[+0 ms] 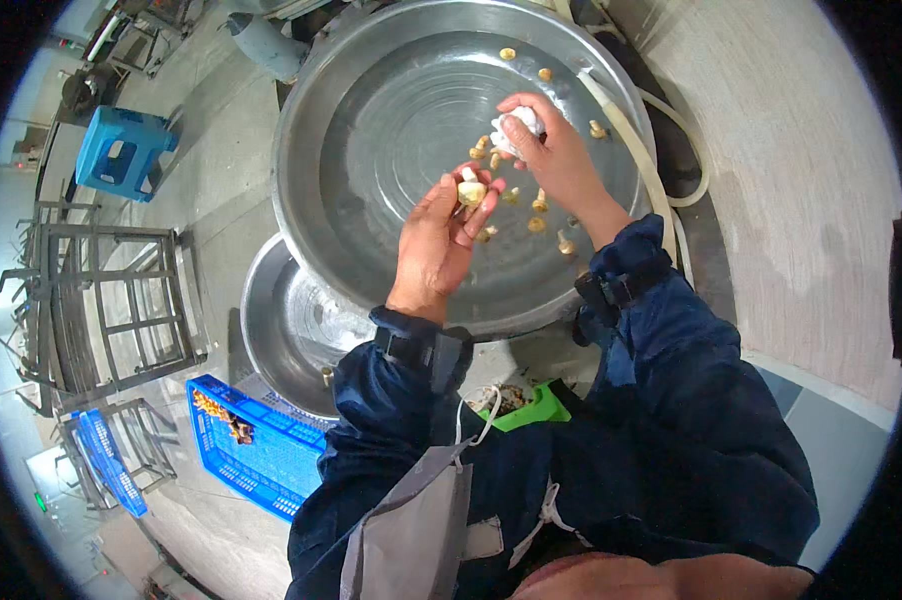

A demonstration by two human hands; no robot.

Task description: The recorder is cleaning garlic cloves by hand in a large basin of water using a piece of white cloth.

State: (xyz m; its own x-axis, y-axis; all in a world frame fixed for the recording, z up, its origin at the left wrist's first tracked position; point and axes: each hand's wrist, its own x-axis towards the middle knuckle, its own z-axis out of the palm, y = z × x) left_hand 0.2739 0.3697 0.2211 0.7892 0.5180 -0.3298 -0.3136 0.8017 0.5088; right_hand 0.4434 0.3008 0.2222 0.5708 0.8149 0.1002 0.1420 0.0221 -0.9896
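Observation:
Over a large round metal basin (301,172) holding water, my left hand (440,232) grips a pale yellowish mushroom (471,193), its white stem pointing away from me, between thumb and fingers. My right hand (548,150), farther off and to the right, is closed on a crumpled white cloth (518,131). Several small brown mushrooms (536,224) lie in the basin below and around both hands. A cream-coloured hose (631,135) hangs over the basin's right rim with its end inside.
A smaller metal basin (260,330) stands at the near left with a mushroom piece (327,375) in it. Beside it is a blue plastic crate (256,491) holding orange-brown pieces (230,420). A green container (545,409) with debris sits near me. Farther left are a blue stool (125,154) and metal frames (113,277).

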